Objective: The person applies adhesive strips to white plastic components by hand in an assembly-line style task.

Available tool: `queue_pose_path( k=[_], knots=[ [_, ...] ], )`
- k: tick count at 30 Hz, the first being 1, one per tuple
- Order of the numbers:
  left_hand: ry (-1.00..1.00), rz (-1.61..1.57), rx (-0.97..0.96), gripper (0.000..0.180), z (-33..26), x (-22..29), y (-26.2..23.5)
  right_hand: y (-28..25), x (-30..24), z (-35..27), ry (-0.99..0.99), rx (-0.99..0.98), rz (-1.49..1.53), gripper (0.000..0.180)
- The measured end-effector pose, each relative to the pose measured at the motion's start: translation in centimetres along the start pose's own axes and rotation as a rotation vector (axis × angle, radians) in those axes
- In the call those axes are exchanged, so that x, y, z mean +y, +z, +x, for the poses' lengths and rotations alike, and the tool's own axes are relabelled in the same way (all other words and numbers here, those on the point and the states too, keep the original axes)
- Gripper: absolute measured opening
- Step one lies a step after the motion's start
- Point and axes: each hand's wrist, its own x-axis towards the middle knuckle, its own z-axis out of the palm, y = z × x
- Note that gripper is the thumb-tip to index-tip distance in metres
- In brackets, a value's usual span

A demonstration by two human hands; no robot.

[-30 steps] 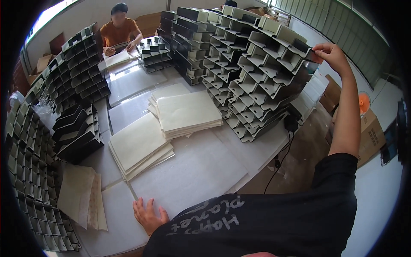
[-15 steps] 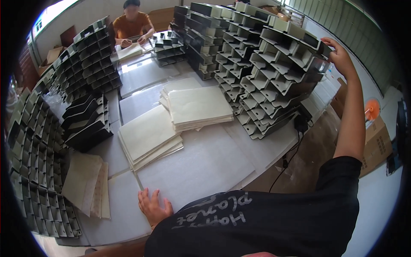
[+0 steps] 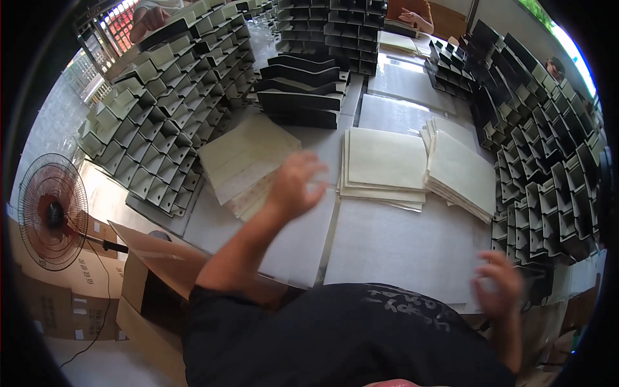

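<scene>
The person in the dark shirt leans over the long grey surface (image 3: 400,251), both arms lifted. The left hand (image 3: 293,184) hangs in the air with its fingers spread and loose, grasping nothing, just above the near edge of a slanted pile of cream sheets (image 3: 248,158) that lies at the left of the surface. The right hand (image 3: 500,284) is blurred, fingers open and empty, over the near right edge of the surface, beside the foot of a tall stack of grey-green folded dividers (image 3: 548,174). Between the two hands lie two more heaps of cream sheets: a flat, squared one (image 3: 383,164) in the middle and a thicker, fanned one (image 3: 461,171) just to its right, the two touching or nearly so. A second stack of dividers (image 3: 167,103) stands at the far left, and darker ones (image 3: 303,97) are beyond the sheets. Off the surface, at the left, a round floor fan (image 3: 51,213) stands by open cardboard boxes (image 3: 138,290). Another person's hand (image 3: 412,16) shows at the far end.
</scene>
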Motion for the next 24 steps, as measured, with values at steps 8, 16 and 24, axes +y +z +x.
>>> queue_pose_path(
  k=[8, 16, 24],
  knots=[
    [-0.137, 0.489, -0.204, 0.047, 16.7, -13.3, -1.4, 16.6, 2.7, -6.9, 0.354, 0.176, 0.401, 0.016],
    [-0.079, 0.402, -0.341, 0.029, 16.1, -14.4, 0.1, 17.1, 3.6, -7.9, 0.408, 0.199, 0.478, 0.014],
    [0.207, 0.461, -0.302, 0.009, 10.1, -4.4, -2.8, 16.0, 3.3, -7.6, 0.359, 0.221, 0.516, 0.012]
  ],
)
